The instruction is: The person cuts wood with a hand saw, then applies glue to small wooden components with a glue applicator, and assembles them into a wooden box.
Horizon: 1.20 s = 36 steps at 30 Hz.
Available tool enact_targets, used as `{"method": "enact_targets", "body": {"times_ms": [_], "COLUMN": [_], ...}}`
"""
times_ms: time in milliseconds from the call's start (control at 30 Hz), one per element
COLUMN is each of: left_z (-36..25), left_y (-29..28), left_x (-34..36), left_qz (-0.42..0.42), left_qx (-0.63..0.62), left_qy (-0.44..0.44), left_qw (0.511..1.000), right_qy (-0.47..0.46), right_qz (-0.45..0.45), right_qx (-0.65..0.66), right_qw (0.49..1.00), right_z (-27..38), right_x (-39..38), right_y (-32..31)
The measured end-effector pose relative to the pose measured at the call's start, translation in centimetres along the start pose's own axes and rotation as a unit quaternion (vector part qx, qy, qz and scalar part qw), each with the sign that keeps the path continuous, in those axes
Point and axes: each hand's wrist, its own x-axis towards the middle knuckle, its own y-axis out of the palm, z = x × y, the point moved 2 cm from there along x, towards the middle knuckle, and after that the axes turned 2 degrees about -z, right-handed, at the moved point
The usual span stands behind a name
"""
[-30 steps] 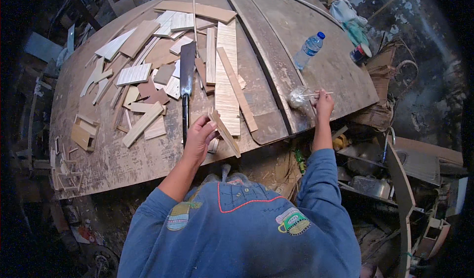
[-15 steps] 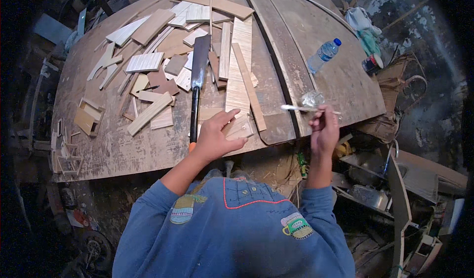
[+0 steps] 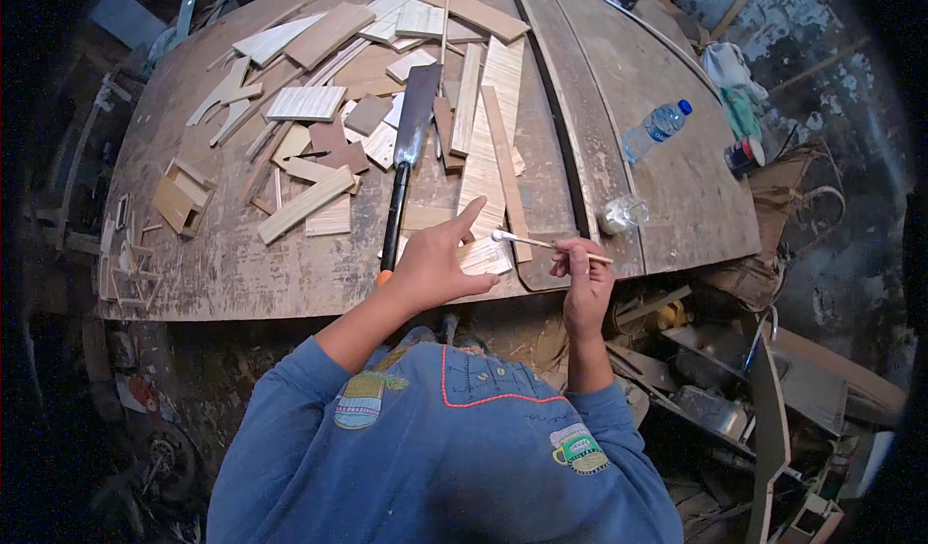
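Note:
My right hand (image 3: pixel 583 281) grips a thin wooden stick (image 3: pixel 553 244) whose white-tipped end points left over a small wood piece (image 3: pixel 483 256). My left hand (image 3: pixel 437 262) rests on that small piece at the bench's near edge, index finger raised, fingers spread. Just left of it lies a hand saw (image 3: pixel 404 157) with a dark handle and orange butt. A long pale veneer strip (image 3: pixel 488 143) and a narrow brown batten (image 3: pixel 505 169) lie beyond my hands. A small clear glass jar (image 3: pixel 621 214) stands to the right of the stick.
Several wood offcuts (image 3: pixel 319 147) cover the left half of the worn workbench (image 3: pixel 242 264). A plastic water bottle (image 3: pixel 653 130) lies at the right, a small can (image 3: pixel 742 155) near the edge. A small wooden box (image 3: pixel 179 196) sits far left. Clutter fills the floor to the right.
My right hand drew back from the glass jar toward me with the stick and brought its tip left to the small wood piece. My left hand shifted right off the saw handle.

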Motion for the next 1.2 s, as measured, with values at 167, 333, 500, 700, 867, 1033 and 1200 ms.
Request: {"method": "enact_targets", "body": {"times_ms": [167, 333, 500, 700, 867, 1033, 1200], "left_z": [0.6, 0.7, 0.9, 0.8, 0.0, -0.2, 0.8], "left_y": [-0.1, -0.6, -1.2, -1.2, -0.9, -1.0, -1.0], "left_x": [0.1, 0.4, 0.7, 0.7, 0.7, 0.7, 0.7], "left_qz": [-0.005, -0.011, -0.025, -0.026, -0.007, 0.005, -0.007], "left_qx": [0.002, -0.001, 0.009, 0.013, 0.043, 0.058, 0.056], "left_qy": [-0.009, -0.017, -0.018, 0.005, 0.087, 0.118, 0.120], "left_qw": [1.000, 1.000, 0.999, 1.000, 0.995, 0.991, 0.991], "right_qy": [-0.021, -0.061, -0.128, -0.144, -0.056, -0.031, -0.004], "right_qz": [0.038, 0.085, 0.114, 0.080, 0.034, 0.047, 0.047], "right_qx": [-0.067, -0.112, -0.166, -0.117, -0.002, 0.030, 0.091], "right_qw": [0.997, 0.988, 0.971, 0.979, 0.998, 0.998, 0.995], "right_z": [0.3, 1.1, 2.8, 3.3, 1.8, 0.7, 0.0], "right_x": [-0.6, -1.3, -1.7, -2.1, -0.6, -0.5, -0.4], "right_y": [0.2, -0.2, -0.4, -1.6, -1.6, -1.8, -2.6]}}
